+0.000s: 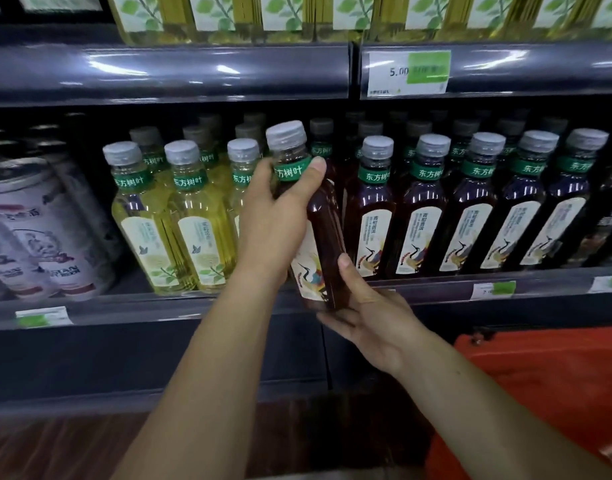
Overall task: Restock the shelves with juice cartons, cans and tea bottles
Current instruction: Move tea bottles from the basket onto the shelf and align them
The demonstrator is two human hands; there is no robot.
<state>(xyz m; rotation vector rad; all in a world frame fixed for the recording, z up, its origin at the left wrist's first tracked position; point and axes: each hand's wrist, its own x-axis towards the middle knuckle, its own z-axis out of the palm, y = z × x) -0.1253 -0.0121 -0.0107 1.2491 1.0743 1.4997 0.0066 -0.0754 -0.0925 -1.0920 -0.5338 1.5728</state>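
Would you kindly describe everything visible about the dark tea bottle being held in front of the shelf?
The dark tea bottle looks like clear plastic holding brown liquid, with a grey ribbed cap, a green neck band and a cream label showing a colourful bird. It tilts left, at the gap between yellow and dark rows. The left hand grips its shoulder; the right hand holds its base.

Single head cam, fwd and slightly down, close to drinks shelf (166,303).
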